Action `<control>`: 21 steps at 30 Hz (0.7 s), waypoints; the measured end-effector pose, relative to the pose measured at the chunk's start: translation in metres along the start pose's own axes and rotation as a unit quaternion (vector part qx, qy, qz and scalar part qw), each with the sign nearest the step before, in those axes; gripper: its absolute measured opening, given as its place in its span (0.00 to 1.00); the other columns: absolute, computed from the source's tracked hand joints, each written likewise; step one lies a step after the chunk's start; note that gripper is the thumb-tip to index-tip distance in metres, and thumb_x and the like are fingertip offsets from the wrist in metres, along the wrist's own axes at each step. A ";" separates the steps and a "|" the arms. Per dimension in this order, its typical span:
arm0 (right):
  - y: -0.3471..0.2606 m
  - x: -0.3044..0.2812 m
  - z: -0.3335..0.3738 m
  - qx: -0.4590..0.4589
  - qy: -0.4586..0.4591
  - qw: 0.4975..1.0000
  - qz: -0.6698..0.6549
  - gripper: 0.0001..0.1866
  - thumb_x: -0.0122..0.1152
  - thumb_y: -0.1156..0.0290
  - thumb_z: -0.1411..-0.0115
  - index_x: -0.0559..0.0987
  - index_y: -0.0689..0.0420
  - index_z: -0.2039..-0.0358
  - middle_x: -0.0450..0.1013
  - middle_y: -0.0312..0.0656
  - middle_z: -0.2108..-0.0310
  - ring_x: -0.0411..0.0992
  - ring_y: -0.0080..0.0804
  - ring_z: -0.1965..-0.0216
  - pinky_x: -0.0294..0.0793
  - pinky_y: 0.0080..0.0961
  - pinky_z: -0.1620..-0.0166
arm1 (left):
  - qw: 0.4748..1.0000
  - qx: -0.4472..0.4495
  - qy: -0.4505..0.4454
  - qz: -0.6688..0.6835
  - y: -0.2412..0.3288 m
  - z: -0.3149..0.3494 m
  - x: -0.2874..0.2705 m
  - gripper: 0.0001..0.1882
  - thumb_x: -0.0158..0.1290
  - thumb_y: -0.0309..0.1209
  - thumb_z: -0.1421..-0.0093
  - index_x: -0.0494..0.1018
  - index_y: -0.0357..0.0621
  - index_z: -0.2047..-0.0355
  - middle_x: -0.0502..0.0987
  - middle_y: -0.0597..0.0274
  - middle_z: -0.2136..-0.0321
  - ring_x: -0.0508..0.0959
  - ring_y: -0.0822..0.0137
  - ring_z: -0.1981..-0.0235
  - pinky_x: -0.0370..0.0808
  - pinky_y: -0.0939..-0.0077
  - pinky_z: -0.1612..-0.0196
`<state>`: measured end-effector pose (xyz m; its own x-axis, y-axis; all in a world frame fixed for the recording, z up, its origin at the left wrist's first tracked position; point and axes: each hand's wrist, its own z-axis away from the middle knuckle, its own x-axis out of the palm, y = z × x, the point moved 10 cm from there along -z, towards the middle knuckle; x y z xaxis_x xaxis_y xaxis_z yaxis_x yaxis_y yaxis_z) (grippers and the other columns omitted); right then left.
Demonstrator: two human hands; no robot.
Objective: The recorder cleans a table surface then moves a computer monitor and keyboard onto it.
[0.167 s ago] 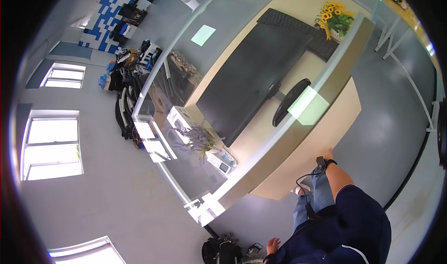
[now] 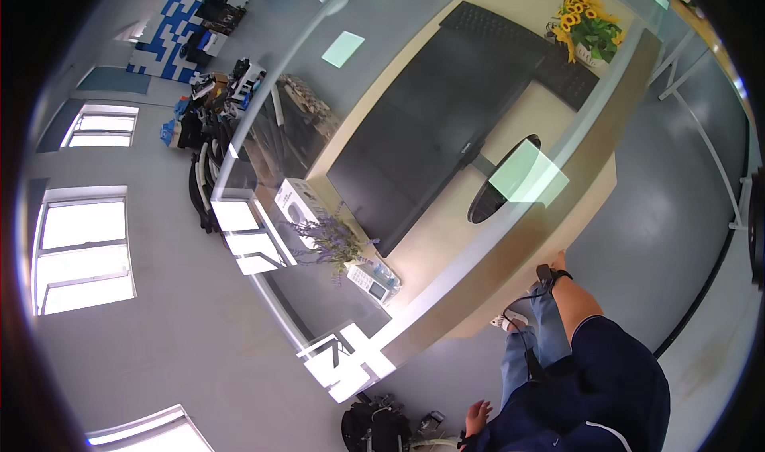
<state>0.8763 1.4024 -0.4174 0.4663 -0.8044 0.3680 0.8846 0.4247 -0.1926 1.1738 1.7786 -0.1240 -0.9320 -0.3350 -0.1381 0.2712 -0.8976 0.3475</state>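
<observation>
My left hand (image 2: 478, 414) hangs low beside my body with its fingers loosely apart and nothing in it. My right hand (image 2: 560, 261) is near the front panel of a beige desk (image 2: 446, 337); its fingers are mostly hidden, and I cannot tell whether it touches the panel. A black band with a small device (image 2: 545, 276) and a cable sits on the right wrist. Over the desk stands a black monitor (image 2: 438, 125) with an oval base (image 2: 486, 207). Behind it lies a black keyboard (image 2: 482, 30). A pot of sunflowers (image 2: 586, 28) stands beside the keyboard.
A glass-topped ledge (image 2: 510, 245) runs round the desk. Lavender (image 2: 331, 238), a white box (image 2: 296, 205) and a white remote-like device (image 2: 370, 283) stand at its left. A black bag (image 2: 374, 426) lies on the floor. Piled equipment (image 2: 219, 109) lines the left wall.
The view has shifted slightly, and the ledge now covers more of the desk's front panel. My left hand appears a little higher and further right. The right arm has barely moved.
</observation>
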 end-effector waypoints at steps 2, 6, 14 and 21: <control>0.024 0.087 0.087 0.062 0.065 0.995 0.049 0.37 0.27 0.33 0.49 0.65 0.48 0.52 0.65 0.40 0.52 0.65 0.42 0.58 0.66 0.40 0.60 | 1.000 0.008 0.012 -0.023 0.019 0.020 0.004 0.21 0.45 0.37 0.42 0.62 0.35 0.52 0.74 0.57 0.61 0.75 0.66 0.63 0.70 0.79 0.65; 0.013 0.074 0.049 0.034 0.040 0.998 0.046 0.32 0.29 0.37 0.49 0.66 0.49 0.55 0.65 0.40 0.55 0.65 0.40 0.61 0.65 0.38 0.63 | 0.996 -0.040 0.038 0.074 -0.015 0.013 0.008 0.20 0.45 0.36 0.42 0.63 0.36 0.53 0.73 0.56 0.60 0.75 0.65 0.61 0.70 0.78 0.64; 0.036 0.070 0.019 0.051 0.035 0.994 0.088 0.24 0.34 0.46 0.48 0.67 0.49 0.62 0.66 0.39 0.62 0.66 0.36 0.67 0.64 0.35 0.69 | 0.994 -0.074 0.066 0.046 0.008 0.030 0.024 0.17 0.45 0.34 0.42 0.64 0.35 0.56 0.73 0.54 0.62 0.75 0.65 0.61 0.70 0.77 0.62; 0.031 0.084 0.021 0.067 0.022 0.990 0.121 0.17 0.39 0.53 0.48 0.68 0.50 0.67 0.66 0.38 0.69 0.66 0.33 0.73 0.62 0.32 0.75 | 0.998 -0.012 0.064 -0.026 0.038 0.011 0.023 0.17 0.46 0.33 0.42 0.65 0.34 0.57 0.74 0.53 0.64 0.75 0.65 0.63 0.71 0.75 0.60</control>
<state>0.9428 1.3568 -0.3735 0.6663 -0.6889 0.2855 0.7407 0.6557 -0.1463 1.1603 1.7401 -0.1042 -0.9072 -0.3207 -0.2724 0.2306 -0.9205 0.3154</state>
